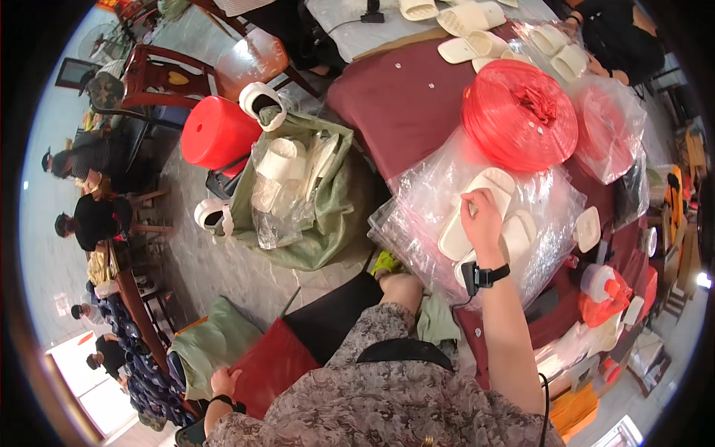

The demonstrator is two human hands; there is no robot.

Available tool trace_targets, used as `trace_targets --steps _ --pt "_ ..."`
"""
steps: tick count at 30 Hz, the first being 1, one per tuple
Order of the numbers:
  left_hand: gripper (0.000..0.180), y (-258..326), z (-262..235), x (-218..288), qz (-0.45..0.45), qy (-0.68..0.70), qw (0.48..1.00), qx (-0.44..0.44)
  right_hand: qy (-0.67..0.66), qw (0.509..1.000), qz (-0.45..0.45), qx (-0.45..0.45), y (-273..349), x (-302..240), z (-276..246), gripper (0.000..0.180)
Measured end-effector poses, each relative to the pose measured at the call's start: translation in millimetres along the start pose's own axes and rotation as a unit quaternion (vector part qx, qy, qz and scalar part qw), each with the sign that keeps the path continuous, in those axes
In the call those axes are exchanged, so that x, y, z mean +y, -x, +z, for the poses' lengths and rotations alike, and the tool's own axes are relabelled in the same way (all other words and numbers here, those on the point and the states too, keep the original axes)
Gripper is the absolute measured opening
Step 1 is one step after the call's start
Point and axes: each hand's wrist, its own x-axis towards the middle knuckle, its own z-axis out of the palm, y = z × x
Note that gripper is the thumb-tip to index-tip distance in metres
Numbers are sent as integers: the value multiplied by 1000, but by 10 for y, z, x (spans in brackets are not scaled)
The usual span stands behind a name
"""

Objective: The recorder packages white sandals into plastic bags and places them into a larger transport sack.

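Observation:
My right hand, with curled fingers, is closed on a cream slipper that lies on a stack of clear plastic bags. A second cream slipper lies beside it, partly under my wrist. At the lower left, my left hand rests between a green sack and a red cloth surface; its fingers are too small and bunched to read. An open green woven sack stands left of the table, holding bagged slippers.
A big roll of red plastic twine sits on the maroon-covered table, with more slippers beyond it. A red stool and wooden chair stand at the left. People sit farther off.

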Motion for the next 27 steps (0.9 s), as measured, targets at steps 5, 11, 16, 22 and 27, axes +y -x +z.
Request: trace_targets --steps 5,11,16,22,27 --pt "51 47 221 -477 -49 -7 998 -30 13 999 -44 -3 155 -443 -89 12" --pt "55 -269 702 -1048 -105 -43 993 -7 -24 915 -96 -391 2212 -566 926 32" --pt "50 -323 717 -1028 -78 -62 995 -14 208 749 109 -619 2689 -19 1474 40" --pt "46 -578 651 -559 -75 -187 973 -109 125 813 70 -564 2649 -46 1322 29" --pt "74 -1016 374 1284 362 74 928 45 -164 856 145 -468 2103 -660 -171 35"
